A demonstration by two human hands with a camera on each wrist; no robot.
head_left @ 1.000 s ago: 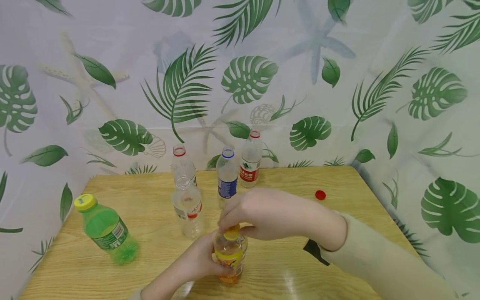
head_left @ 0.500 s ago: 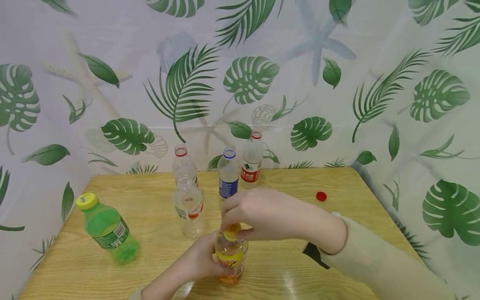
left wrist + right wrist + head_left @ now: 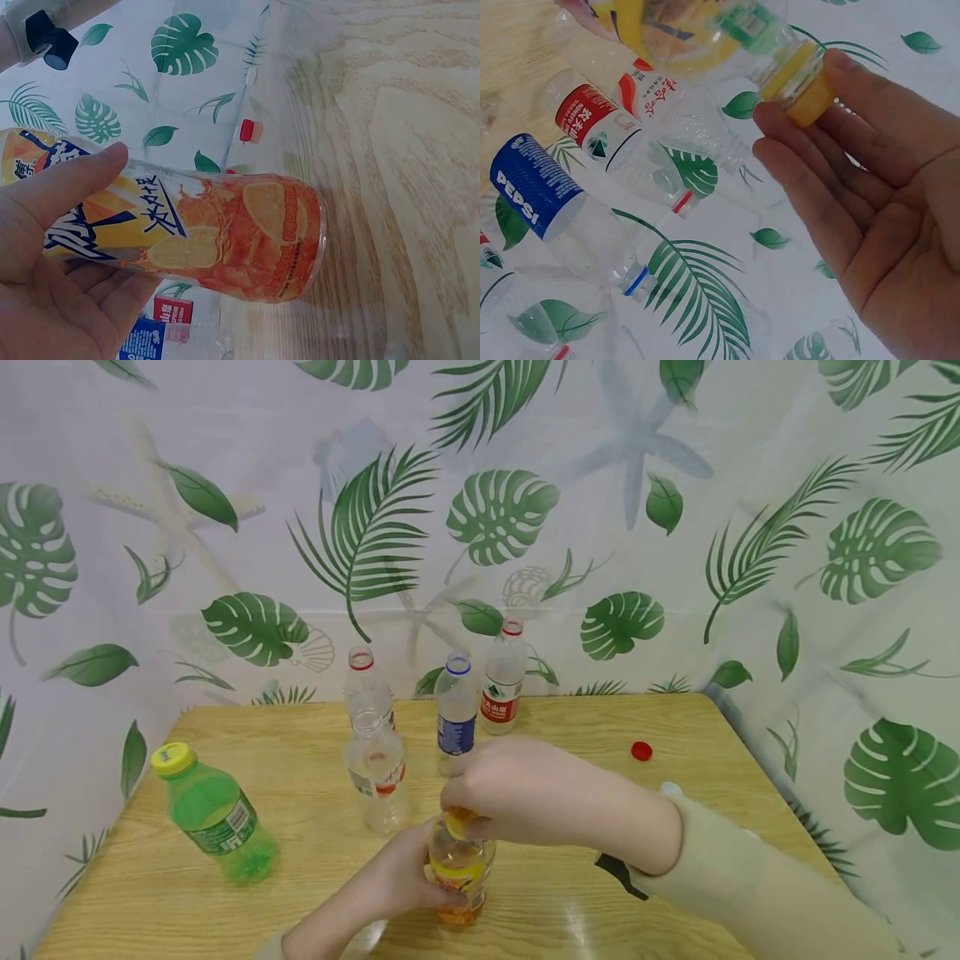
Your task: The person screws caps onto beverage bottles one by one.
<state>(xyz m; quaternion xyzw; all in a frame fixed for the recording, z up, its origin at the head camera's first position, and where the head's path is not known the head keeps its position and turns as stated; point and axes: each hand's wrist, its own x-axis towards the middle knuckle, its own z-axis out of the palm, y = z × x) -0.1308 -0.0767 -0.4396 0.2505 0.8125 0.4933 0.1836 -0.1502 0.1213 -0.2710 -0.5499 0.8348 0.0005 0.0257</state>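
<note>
My left hand (image 3: pixel 405 881) grips a clear drink bottle (image 3: pixel 232 236) with a yellow-and-orange label, upright at the front of the table. Thumb and fingers wrap its lower body. Above it, my right hand (image 3: pixel 517 789) pinches the orange-yellow cap (image 3: pixel 814 101) between thumb and fingers at the bottle's mouth. In the right wrist view, a strip of clear neck shows between the cap and a yellow ring (image 3: pixel 789 73). From the head view, the fingers hide part of the cap.
Behind stand uncapped clear bottles: a blue-labelled Pepsi bottle (image 3: pixel 456 722), a red-labelled one (image 3: pixel 501 685) and two at left, the nearer one (image 3: pixel 377 777) in front. A green bottle (image 3: pixel 217 818) with a yellow cap stands far left. A red cap (image 3: pixel 641 751) lies right.
My right hand has turned slightly at the cap, its wrist shifting a little left, and its fingers cover more of the cap. The left hand and the bottle stay in place.
</note>
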